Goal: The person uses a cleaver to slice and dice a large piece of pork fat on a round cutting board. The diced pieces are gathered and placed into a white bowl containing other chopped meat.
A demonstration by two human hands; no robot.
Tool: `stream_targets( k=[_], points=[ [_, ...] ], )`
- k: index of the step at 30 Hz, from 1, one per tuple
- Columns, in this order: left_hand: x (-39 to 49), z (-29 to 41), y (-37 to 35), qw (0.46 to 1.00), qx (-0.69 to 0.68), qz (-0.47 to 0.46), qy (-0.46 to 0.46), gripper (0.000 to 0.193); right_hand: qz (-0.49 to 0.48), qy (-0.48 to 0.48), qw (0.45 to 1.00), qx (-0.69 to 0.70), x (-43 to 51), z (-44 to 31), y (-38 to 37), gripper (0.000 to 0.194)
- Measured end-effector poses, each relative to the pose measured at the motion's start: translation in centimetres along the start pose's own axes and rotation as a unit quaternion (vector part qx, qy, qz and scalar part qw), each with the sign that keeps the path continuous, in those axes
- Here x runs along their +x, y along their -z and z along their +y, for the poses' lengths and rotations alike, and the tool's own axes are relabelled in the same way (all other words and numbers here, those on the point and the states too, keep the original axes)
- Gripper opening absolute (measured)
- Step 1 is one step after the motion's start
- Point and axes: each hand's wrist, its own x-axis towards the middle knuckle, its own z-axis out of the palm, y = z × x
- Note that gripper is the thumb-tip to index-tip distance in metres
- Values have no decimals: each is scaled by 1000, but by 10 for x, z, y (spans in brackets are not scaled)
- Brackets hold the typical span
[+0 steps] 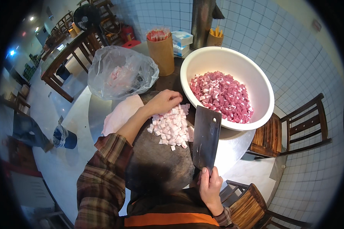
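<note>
My right hand [210,186] grips the handle of a cleaver [207,137], its broad blade raised over the right edge of a round, dark chopping board [160,163]. On the board lies a heap of diced pale fat [172,126]. At the heap's far edge is my left hand [166,101], its fingers curled; whether they pinch a piece cannot be told. Left of that forearm lies a slab of pale fat or skin [123,113]. A large white basin [259,83] behind the cleaver holds diced red meat [223,96] mixed with paler bits.
Beyond the board are an open clear plastic bag [121,71] with pale pieces inside, a tall cylindrical holder [161,55] of wrapped sticks and tissue boxes [182,43]. Wooden chairs [301,126] stand at the right. A lined bin [68,138] and a person's leg [28,128] are at the left.
</note>
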Motion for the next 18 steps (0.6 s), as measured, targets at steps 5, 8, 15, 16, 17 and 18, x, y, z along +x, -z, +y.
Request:
stream_targets(
  k=[5,8,15,16,17,18],
  points=[
    [-22,0,-4,990,49,37,-131,31,-6,4,1000,-9,1,2,2,22],
    [-38,5,-8,989,13,52,-135,32,-9,2,1000,-16,1,3,2,22],
    [-85,39,25,993,-106,29,-33,32,-6,-11,1000,-7,-2,-1,0,18],
    [-98,41,28,988,-131,69,-37,31,-7,-29,1000,8,-2,-3,0,18],
    [-113,41,32,981,-152,110,-46,30,-7,-32,999,4,-3,-4,0,18],
    [-129,39,41,980,-155,121,-12,31,-6,-41,999,10,-3,-6,0,19]
  ],
)
